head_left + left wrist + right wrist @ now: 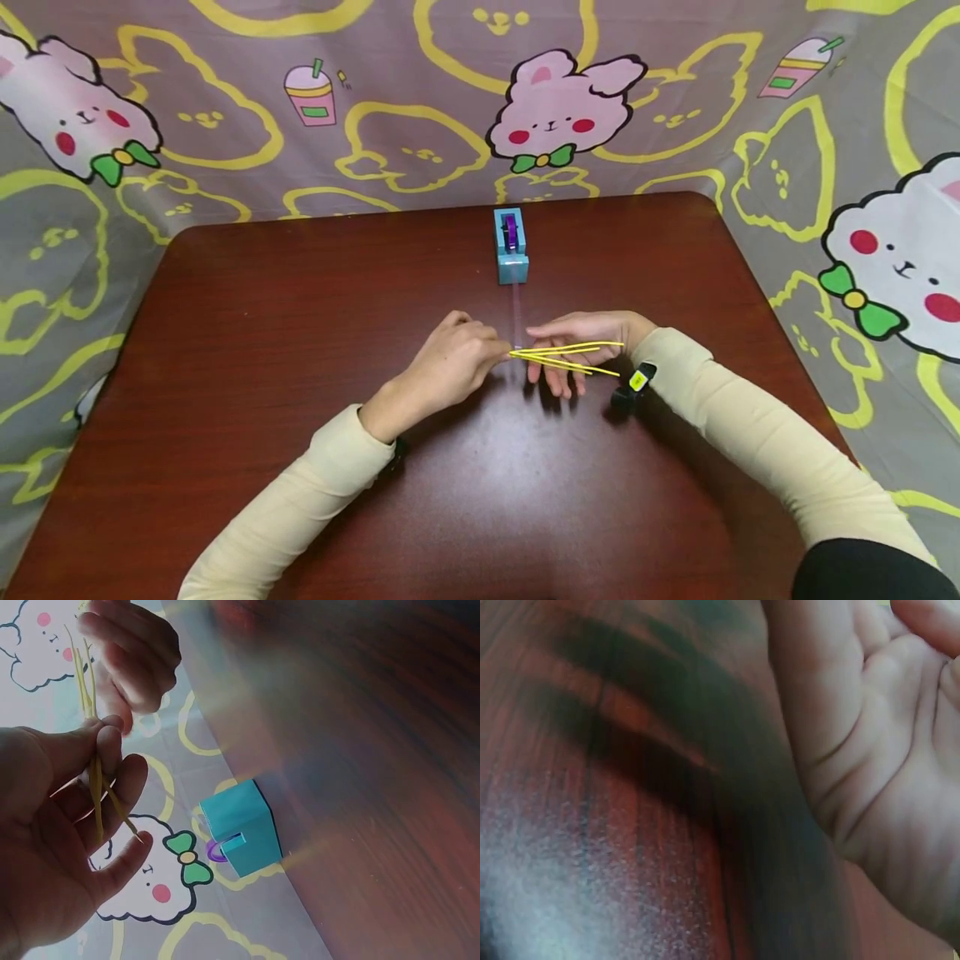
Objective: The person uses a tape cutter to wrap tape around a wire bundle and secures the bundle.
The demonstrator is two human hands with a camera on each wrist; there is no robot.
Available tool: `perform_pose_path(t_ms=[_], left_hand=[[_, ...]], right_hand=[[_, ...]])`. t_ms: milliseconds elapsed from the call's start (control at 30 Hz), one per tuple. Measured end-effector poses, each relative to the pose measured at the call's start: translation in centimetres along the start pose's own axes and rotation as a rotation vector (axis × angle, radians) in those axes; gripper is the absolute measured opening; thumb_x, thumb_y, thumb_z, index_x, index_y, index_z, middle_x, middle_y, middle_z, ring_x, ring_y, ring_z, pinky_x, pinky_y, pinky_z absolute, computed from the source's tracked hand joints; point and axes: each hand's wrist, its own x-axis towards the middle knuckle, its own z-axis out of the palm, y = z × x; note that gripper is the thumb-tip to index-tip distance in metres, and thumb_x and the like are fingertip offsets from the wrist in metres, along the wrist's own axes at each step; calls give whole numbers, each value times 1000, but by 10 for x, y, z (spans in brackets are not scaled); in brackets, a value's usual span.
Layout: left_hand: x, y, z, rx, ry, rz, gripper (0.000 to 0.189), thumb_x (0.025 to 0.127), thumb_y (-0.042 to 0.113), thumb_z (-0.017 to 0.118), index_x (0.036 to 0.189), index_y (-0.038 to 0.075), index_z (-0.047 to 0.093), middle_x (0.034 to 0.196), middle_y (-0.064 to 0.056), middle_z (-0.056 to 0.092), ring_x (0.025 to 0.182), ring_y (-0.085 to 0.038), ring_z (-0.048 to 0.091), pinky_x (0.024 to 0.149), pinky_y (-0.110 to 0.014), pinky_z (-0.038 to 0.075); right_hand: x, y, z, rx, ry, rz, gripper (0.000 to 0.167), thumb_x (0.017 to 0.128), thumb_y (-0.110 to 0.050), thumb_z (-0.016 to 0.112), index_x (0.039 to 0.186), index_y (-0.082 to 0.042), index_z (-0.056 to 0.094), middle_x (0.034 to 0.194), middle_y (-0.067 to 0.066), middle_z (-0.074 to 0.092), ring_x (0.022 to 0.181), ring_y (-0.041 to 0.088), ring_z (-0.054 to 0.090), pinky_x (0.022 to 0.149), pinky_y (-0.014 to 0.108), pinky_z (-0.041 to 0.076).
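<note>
My left hand (453,358) pinches a bundle of thin yellow strands (551,361) between thumb and forefinger. The loose ends fan out toward the right. In the left wrist view, its other fingers are spread behind the strands. From the blue tape dispenser (513,268), a strip of clear tape (516,312) runs toward me and reaches the pinched part of the bundle. My right hand (581,327) lies just right of the tape, palm turned up and fingers extended, with the strands passing over it in the head view. Only its palm edge (885,750) fills the right wrist view.
The dispenser stands near the back edge of the dark red-brown table (315,292), carrying a purple tape roll (512,232). A patterned cloth (420,92) with cartoon rabbits hangs behind the table and on both sides.
</note>
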Motion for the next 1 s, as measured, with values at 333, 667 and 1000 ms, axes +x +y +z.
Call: perform_pose_path(t_ms=[333,667,1000], left_hand=[[1,1,2,27,9,10,15,92,17,75,78,14,70,70,3,58,75,-18,62,89,-41,42],[1,2,2,66,18,24,17,92,18,76,76,15,69,70,4,59,75,-18,62,88,-40,42],[1,4,5,88,40,31,17,90,18,78,76,15,69,70,3,60,73,-18,61,88,-40,42]], right_hand=[[-4,0,3,-29,-87,-69,47,109,-27,38,110,14,59,79,13,71,66,22,70,57,33,58],[-10,-5,10,-95,-3,-86,48,108,-21,45,117,26,47,69,8,61,53,19,60,52,31,53],[-16,-13,25,-150,125,-47,40,106,-16,51,112,24,52,65,6,57,48,17,54,47,29,48]])
